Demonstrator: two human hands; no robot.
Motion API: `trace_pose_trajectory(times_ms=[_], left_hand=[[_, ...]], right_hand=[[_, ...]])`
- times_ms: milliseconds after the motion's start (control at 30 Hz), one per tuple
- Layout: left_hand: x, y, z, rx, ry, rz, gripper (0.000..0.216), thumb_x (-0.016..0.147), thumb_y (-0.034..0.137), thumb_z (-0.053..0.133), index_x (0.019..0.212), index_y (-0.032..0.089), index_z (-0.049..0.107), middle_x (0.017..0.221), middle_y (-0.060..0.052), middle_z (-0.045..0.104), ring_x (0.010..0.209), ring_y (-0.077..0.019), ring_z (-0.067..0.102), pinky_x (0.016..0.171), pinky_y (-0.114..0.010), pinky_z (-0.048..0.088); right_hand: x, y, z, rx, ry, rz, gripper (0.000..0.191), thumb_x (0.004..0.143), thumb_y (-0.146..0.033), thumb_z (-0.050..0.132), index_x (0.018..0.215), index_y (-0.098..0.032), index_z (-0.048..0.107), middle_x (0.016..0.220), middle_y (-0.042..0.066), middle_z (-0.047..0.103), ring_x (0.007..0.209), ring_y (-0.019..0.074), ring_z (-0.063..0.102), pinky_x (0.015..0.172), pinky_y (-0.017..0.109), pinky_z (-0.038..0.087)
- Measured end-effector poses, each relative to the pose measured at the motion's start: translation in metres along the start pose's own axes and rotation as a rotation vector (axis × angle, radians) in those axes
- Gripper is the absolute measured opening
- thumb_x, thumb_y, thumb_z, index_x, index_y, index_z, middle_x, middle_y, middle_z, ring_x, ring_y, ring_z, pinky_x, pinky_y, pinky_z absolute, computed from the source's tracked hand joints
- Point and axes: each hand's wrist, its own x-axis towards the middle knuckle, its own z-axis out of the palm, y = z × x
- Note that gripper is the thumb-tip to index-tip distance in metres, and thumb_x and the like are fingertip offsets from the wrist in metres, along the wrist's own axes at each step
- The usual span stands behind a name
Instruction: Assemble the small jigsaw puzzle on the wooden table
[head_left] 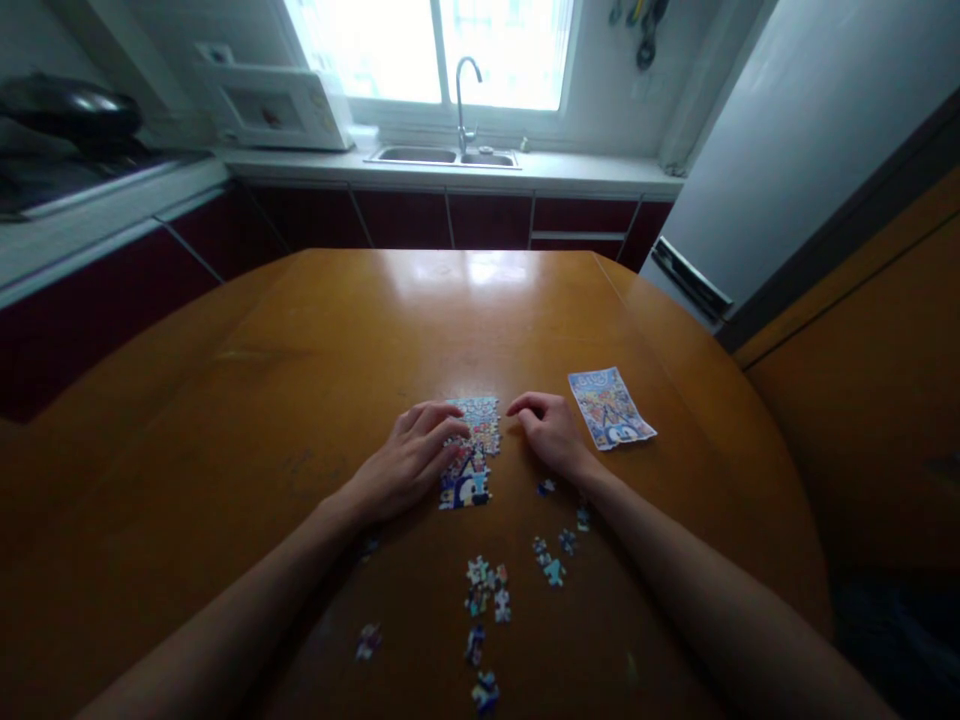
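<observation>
A partly joined jigsaw puzzle [471, 488] lies flat on the table, with a blue cartoon figure at its near end. My left hand [420, 445] rests at its left side, fingers stretched over the pieces and covering part of them. Just right of the puzzle, apart from its edge, is my right hand [551, 430]. Its thumb and index finger come together in a pinch; whatever may be between them is too small to make out. A loose puzzle piece [546, 487] lies below that hand. The printed picture sheet [609, 408] to the right shows a matching design.
Several loose pieces [487, 590] lie nearer me, with more pieces [553, 570] by my right forearm and a lone piece [367, 642] at left. Beyond the wooden table [360, 330] are a counter with a sink [416, 155], a microwave [274, 110] and a fridge [787, 150].
</observation>
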Motion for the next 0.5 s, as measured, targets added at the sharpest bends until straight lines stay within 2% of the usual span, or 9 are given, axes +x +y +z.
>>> trace_pose_trajectory(times_ms=[233, 333, 500], left_hand=[[-0.001, -0.004, 0.002, 0.015, -0.025, -0.010, 0.034, 0.107, 0.042, 0.037, 0.135, 0.042, 0.058, 0.143, -0.002, 0.046, 0.135, -0.0290, 0.037, 0.116, -0.057, 0.033], [-0.001, -0.004, 0.002, 0.016, -0.026, -0.008, 0.036, 0.108, 0.043, 0.036, 0.136, 0.043, 0.058, 0.142, -0.002, 0.046, 0.134, -0.0292, 0.038, 0.116, -0.058, 0.033], [0.000, -0.004, 0.002, 0.007, -0.024, -0.002, 0.037, 0.108, 0.043, 0.036, 0.138, 0.041, 0.057, 0.142, -0.003, 0.047, 0.134, -0.0294, 0.038, 0.117, -0.059, 0.033]], right_hand=[[0.001, 0.000, -0.001, 0.005, 0.006, 0.001, 0.024, 0.077, -0.017, 0.051, 0.076, -0.018, 0.076, 0.076, 0.005, 0.073, 0.073, 0.0175, 0.064, 0.071, 0.030, 0.047], [0.003, 0.001, -0.003, 0.032, 0.004, 0.013, 0.025, 0.075, -0.019, 0.051, 0.076, -0.018, 0.076, 0.072, 0.003, 0.070, 0.068, 0.0160, 0.060, 0.066, 0.029, 0.045], [0.010, 0.002, -0.011, 0.311, -0.014, 0.198, 0.023, 0.069, -0.024, 0.054, 0.078, -0.017, 0.074, 0.055, -0.003, 0.053, 0.050, 0.0104, 0.042, 0.048, 0.024, 0.030]])
